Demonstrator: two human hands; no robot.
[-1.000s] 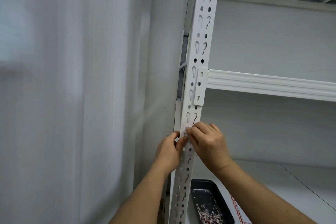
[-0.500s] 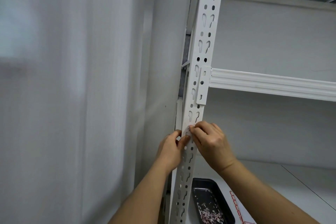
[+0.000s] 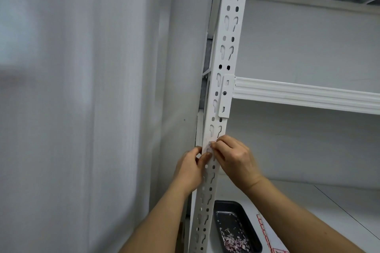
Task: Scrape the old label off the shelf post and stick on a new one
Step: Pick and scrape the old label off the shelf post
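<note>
Label (image 3: 209,148), pale, lies on the shelf post (image 3: 223,80); left hand (image 3: 190,167) pinches the post's left edge, right hand (image 3: 236,157) fingertips press the label's right edge.

soft even daylight, kinda flat and bluish, no glare, faint shadows, curtain (image 3: 72,98) at 9 o'clock blurry, verticals lean from wide-angle distortion

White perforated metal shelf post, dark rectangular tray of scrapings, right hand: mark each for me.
White perforated metal shelf post (image 3: 227,43), head view, front face between slots.
Dark rectangular tray of scrapings (image 3: 244,220), head view, right rim.
Right hand (image 3: 236,158), head view, back of hand.
</note>
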